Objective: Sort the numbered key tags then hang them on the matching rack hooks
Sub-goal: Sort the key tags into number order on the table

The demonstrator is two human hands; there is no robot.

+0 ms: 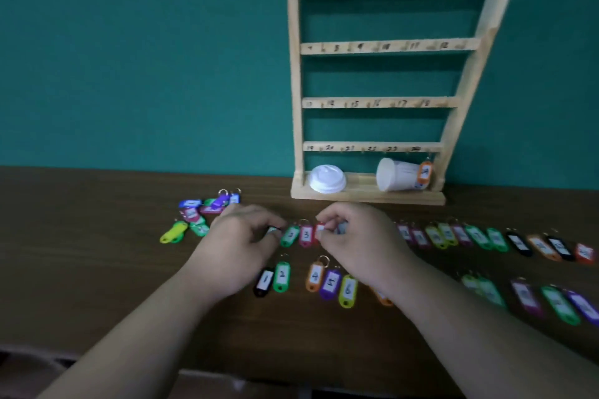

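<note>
The right hand (356,236) pinched a red tag (320,231) between thumb and curled fingers. The left hand (240,236), at its nine o'clock, had its fingers curled with the tips drawn together on something small and pale. Blur hid whether it gripped anything.

Between the hands lay a green tag (289,235) marked 2 and a pink tag (306,235) marked 3, packed close side by side. At six o'clock ran the nearer row (315,277), reading 1, 2, a gap, then 4, 5, 6. The farther row (479,236) stretched off toward three o'clock, its numbers too blurred to read. An unsorted heap (201,214) sat at ten o'clock of the left hand. The rack (372,104) stood at about one o'clock, with a single orange tag (425,172) hanging from its bottom rail beside a tipped paper cup (397,175).

The likeliest slip was crowding. With tags laid this tightly, fingers setting the red one down could nudge its neighbours out of order, or one ring could snag the next. The right wrist lay over part of the nearer row, so a dragged forearm might sweep tags sideways. Both rows carried a 2, so the rows seemed to share numbers, and a tag could easily land in the wrong row. The cup looked set to obstruct the lowest hooks.
</note>
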